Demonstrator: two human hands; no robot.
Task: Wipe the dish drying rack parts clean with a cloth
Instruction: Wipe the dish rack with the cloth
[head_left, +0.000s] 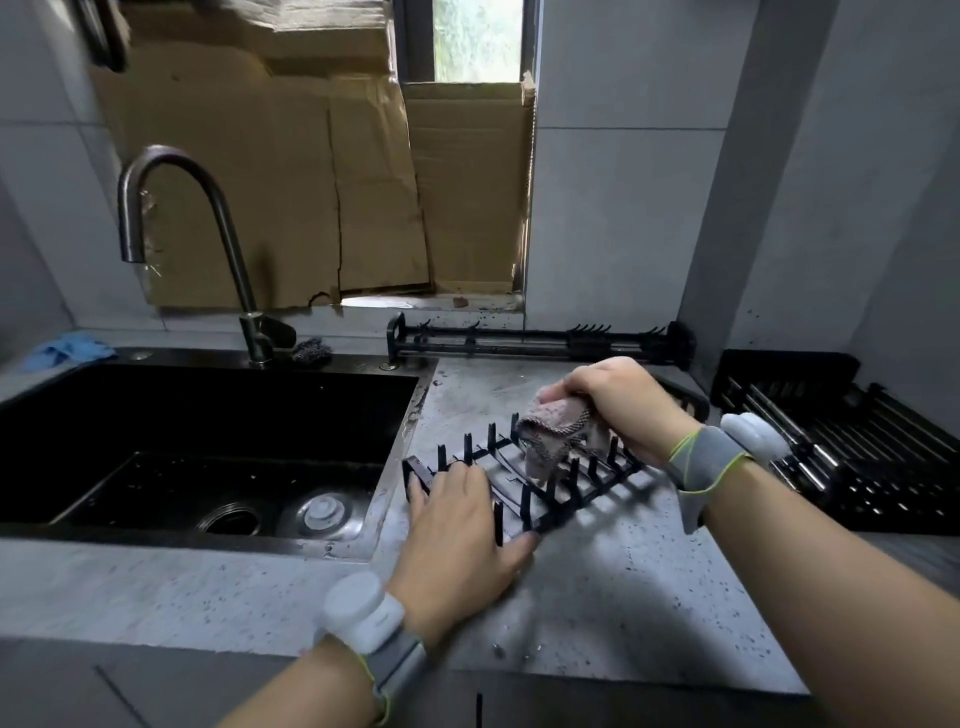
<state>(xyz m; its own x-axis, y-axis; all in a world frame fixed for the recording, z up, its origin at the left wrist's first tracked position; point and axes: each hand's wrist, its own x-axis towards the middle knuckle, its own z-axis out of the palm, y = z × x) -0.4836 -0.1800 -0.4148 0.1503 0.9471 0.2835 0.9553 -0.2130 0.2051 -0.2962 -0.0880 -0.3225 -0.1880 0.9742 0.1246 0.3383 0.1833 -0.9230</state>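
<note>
A black plate-holder rack part (566, 486) with upright prongs lies on the grey speckled counter (623, 597), right of the sink. My left hand (457, 535) presses down on its near left end, fingers spread over the frame. My right hand (618, 400) is closed on a crumpled pinkish-grey cloth (558, 434), which hangs down among the prongs at the far side. Both wrists carry grey bands with white devices.
A black sink (208, 441) with a curved faucet (218, 234) lies to the left. A long black rack rail (535, 340) rests along the back wall. More black rack parts (852, 457) sit at the right. A blue cloth (70, 349) and a scourer (311, 349) lie behind the sink.
</note>
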